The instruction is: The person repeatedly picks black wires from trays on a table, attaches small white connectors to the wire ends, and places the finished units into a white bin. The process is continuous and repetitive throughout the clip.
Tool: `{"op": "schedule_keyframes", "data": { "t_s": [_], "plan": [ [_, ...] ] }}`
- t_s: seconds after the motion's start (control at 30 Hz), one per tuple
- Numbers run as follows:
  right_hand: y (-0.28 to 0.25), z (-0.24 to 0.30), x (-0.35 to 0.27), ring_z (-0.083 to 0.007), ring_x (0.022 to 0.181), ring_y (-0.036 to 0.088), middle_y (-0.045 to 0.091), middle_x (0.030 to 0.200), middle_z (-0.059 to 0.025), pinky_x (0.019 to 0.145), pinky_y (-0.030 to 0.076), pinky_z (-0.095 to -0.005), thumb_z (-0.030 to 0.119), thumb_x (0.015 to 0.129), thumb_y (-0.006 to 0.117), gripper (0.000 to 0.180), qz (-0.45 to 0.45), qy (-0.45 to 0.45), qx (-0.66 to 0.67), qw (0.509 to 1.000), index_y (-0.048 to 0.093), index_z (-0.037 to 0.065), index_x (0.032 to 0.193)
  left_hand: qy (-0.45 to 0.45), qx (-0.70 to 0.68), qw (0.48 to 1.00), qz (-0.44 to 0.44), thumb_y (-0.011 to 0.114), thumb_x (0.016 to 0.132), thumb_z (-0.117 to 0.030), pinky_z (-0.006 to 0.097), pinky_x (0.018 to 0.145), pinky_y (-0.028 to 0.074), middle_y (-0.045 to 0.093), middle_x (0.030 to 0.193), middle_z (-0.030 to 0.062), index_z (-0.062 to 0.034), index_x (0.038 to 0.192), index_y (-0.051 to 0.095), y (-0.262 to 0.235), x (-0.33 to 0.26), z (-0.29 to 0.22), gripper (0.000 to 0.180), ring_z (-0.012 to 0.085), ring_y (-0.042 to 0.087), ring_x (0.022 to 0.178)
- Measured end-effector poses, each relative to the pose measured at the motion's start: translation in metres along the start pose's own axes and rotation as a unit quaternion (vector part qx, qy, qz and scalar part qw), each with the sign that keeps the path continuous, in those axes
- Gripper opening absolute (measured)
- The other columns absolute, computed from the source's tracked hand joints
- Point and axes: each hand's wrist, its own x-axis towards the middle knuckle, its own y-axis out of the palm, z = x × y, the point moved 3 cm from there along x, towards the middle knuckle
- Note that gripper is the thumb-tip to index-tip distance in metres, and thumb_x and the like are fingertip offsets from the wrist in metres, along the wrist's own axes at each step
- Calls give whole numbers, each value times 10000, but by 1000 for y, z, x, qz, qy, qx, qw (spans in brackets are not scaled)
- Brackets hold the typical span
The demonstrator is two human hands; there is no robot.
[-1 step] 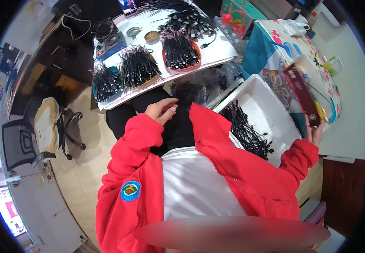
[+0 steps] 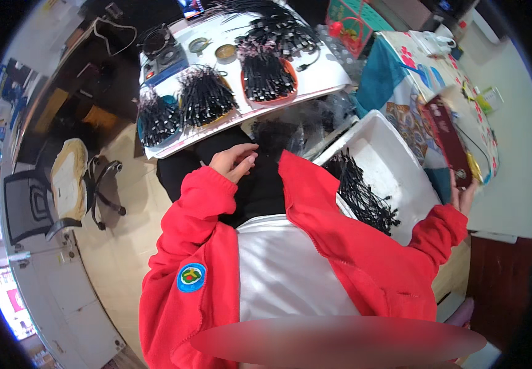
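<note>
My left hand hovers over my lap, loosely curled, its fingers apart and nothing seen in them. Out at the far right, my right hand grips the near end of a long dark red box; some of its fingers are hidden behind the box. The box lies at the edge of a table with a flowered cloth. Between my body and that table stands a white foam box. A heap of black cables with plugs fills its left side.
Ahead, a white table bears an orange basket and two other containers of upright black cables, plus a loose cable pile. Clear plastic bags lie under its near edge. An office chair stands at left.
The dark red box and my right hand have shifted slightly to the right. My left hand keeps its pose, and the whole view has moved a little.
</note>
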Motion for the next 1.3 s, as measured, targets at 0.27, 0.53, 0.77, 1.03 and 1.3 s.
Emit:
{"op": "schedule_keyframes", "data": {
  "t_s": [0.27,0.53,0.77,1.03,1.3],
  "plan": [
    [-26,-23,130,-261,1043,524,503,1209,-118,866,529,-342,407,904,513,570,-147,-8,-90,985,417,14,1307,66,143,940,-304,588,865,-84,256,673,494,669,827,69,-15,988,656,-96,-22,9,157,117,614,723],
    [-43,-47,145,-203,494,495,530,622,-118,469,465,-310,617,699,673,661,-240,145,-379,882,559,-19,844,-37,321,829,-456,654,768,-190,426,696,480,610,800,142,-55,822,644,-208,14,27,145,328,598,784],
    [21,-56,80,-195,676,558,601,800,-136,540,468,-310,286,807,625,335,-328,-137,-436,826,597,-45,857,131,116,860,-480,644,837,-155,284,712,501,682,854,98,-45,924,681,-253,-24,-22,145,157,646,758],
    [356,-151,-47,-108,832,535,601,993,-69,724,417,-212,128,845,561,345,329,-92,-413,845,542,7,1168,-47,306,851,-424,650,788,-175,352,654,495,631,772,153,-30,831,657,-232,-11,-3,151,295,625,701],
    [524,-268,-169,-269,747,666,655,821,-190,666,505,-326,111,807,582,196,568,-76,-430,698,625,-29,937,-88,481,778,-394,665,777,-199,455,661,462,565,794,179,-12,803,543,-205,43,19,225,381,565,753]
  ]
}}
